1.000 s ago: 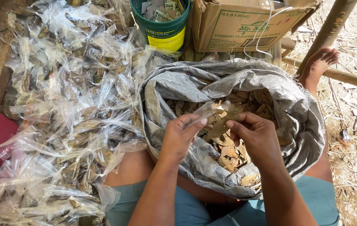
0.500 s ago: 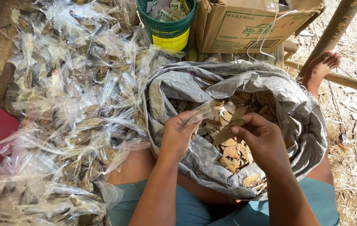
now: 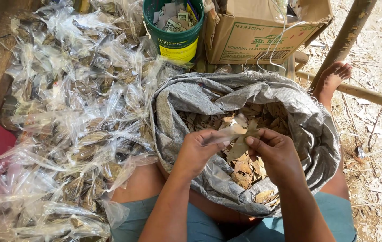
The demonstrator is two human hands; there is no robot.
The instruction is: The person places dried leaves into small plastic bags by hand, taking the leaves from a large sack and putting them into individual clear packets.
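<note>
On dusty, straw-littered ground outdoors, a seated person works over a grey woven sack (image 3: 177, 112) of dried leaves (image 3: 244, 168) held between the knees. The left hand (image 3: 195, 150) is closed, pinching a small clear plastic bag (image 3: 227, 133) at its mouth; the right hand (image 3: 277, 150) is closed round a dry leaf (image 3: 239, 147), touching the bag. The leaves look light and brittle, best taken gently by the edge; the film is thin and slippery. Filled bags (image 3: 74, 130) are heaped at the left, a green bucket (image 3: 173, 42) and cardboard box (image 3: 253, 40) beyond.
</note>
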